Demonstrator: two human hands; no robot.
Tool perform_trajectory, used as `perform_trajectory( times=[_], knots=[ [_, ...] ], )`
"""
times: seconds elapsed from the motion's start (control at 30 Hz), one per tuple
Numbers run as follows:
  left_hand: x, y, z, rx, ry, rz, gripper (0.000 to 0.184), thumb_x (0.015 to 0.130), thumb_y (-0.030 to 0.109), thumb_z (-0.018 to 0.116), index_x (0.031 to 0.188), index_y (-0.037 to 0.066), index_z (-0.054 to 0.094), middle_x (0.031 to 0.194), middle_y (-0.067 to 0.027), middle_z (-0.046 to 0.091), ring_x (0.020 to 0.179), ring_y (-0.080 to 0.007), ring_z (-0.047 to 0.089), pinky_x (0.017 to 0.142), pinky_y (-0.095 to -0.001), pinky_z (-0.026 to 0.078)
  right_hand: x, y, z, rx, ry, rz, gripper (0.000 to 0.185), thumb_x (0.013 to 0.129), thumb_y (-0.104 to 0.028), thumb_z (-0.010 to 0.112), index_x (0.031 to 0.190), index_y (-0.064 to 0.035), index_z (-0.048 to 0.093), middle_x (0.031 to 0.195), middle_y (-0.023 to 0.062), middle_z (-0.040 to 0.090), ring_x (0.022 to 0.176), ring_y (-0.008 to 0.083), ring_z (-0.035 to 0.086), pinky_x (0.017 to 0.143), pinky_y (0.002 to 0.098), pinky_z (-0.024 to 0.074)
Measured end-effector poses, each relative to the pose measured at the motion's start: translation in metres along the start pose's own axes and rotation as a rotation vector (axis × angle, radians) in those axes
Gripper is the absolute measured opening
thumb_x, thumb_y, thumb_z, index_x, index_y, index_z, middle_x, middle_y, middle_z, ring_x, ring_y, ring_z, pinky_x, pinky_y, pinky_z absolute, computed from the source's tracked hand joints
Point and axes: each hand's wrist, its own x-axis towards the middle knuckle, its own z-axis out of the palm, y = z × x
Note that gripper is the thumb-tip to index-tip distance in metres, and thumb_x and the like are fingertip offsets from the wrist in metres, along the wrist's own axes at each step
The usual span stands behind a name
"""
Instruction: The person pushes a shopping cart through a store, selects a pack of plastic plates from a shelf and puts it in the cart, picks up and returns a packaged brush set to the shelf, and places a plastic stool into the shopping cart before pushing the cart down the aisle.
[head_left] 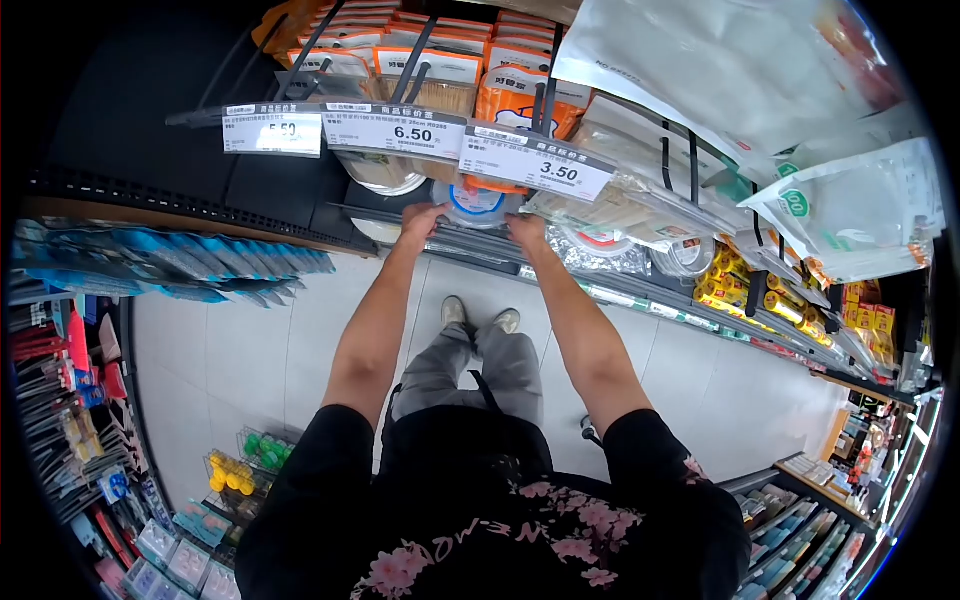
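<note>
Both arms reach forward to a shelf below a row of hanging packs. Between my hands sits a clear round plastic pack with a blue ring label (476,201). My left hand (424,220) is closed on its left side, and my right hand (525,229) grips the right side; the fingertips are partly hidden. Left of it is a pale round stack (385,178) in clear wrap. Right of my right hand lies another clear-wrapped round pack (597,248) with a red label.
Price tags (395,133) on hooks overhang my hands, with orange-topped packs (430,67) behind them. Large white bags (690,65) hang at upper right. Yellow rolls (728,283) fill the shelf further right. Blue packs (190,262) jut out at left. Below is the tiled floor (260,350).
</note>
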Motion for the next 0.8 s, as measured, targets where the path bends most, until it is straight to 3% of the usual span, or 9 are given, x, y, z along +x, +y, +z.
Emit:
perform_trajectory(
  times=[0.1,0.2,0.23,0.43,0.63,0.8],
  knots=[
    [-0.002,-0.020,-0.007,0.038,0.004,0.072,0.028,0.076,0.023,0.083,0.093,0.008,0.067,0.073,0.0048,0.057,0.061,-0.0037,0.048,0.051,-0.0228,0.039,-0.035,-0.010,-0.014,0.152,-0.071,0.012,0.057,0.082,-0.010,0.073,0.131,0.0011,0.046,0.104,0.0130,0.063,0.090,0.0225,0.065,0.069,0.0355,0.0585],
    [-0.045,-0.025,-0.011,0.025,0.031,0.142,0.030,0.075,0.022,0.083,0.096,0.008,0.067,0.079,0.0033,0.062,0.066,-0.0044,0.052,0.054,-0.0243,0.042,-0.058,0.005,-0.022,0.351,-0.123,0.080,0.055,0.081,-0.005,0.073,0.129,0.0010,0.045,0.101,0.0128,0.063,0.086,0.0233,0.066,0.070,0.0365,0.0589],
    [-0.058,-0.027,-0.016,0.016,0.041,0.128,0.032,0.076,0.020,0.082,0.101,0.008,0.066,0.084,0.0013,0.065,0.075,-0.0077,0.060,0.060,-0.0260,0.048,-0.068,0.008,-0.024,0.393,-0.154,0.078,0.051,0.082,-0.003,0.071,0.127,0.0008,0.046,0.101,0.0132,0.063,0.088,0.0235,0.067,0.073,0.0369,0.0591],
    [-0.141,-0.039,-0.044,-0.202,-0.108,0.179,0.034,0.082,0.011,0.074,0.112,0.007,0.057,0.094,-0.0079,0.067,0.086,-0.0181,0.067,0.072,-0.0319,0.057,-0.170,0.009,-0.045,0.413,-0.203,0.020,0.046,0.084,-0.005,0.071,0.124,-0.0028,0.048,0.106,0.0119,0.062,0.094,0.0221,0.066,0.076,0.0373,0.0582],
    [-0.256,-0.026,-0.052,-0.214,-0.059,0.244,0.029,0.083,0.004,0.070,0.106,0.007,0.052,0.093,-0.0092,0.067,0.079,-0.0174,0.066,0.054,-0.0296,0.056,-0.256,-0.002,-0.082,0.411,-0.342,-0.040,0.044,0.085,-0.009,0.073,0.121,-0.0043,0.049,0.112,0.0096,0.064,0.098,0.0181,0.064,0.080,0.0313,0.0525],
    [-0.289,-0.017,-0.054,-0.249,-0.095,0.287,0.029,0.081,-0.001,0.071,0.101,0.007,0.052,0.096,-0.0082,0.066,0.078,-0.0124,0.064,0.046,-0.0227,0.048,-0.276,-0.021,-0.094,0.396,-0.429,-0.088,0.037,0.090,-0.013,0.071,0.120,-0.0065,0.050,0.101,0.0093,0.068,0.090,0.0127,0.062,0.075,0.0264,0.0501]
  ],
)
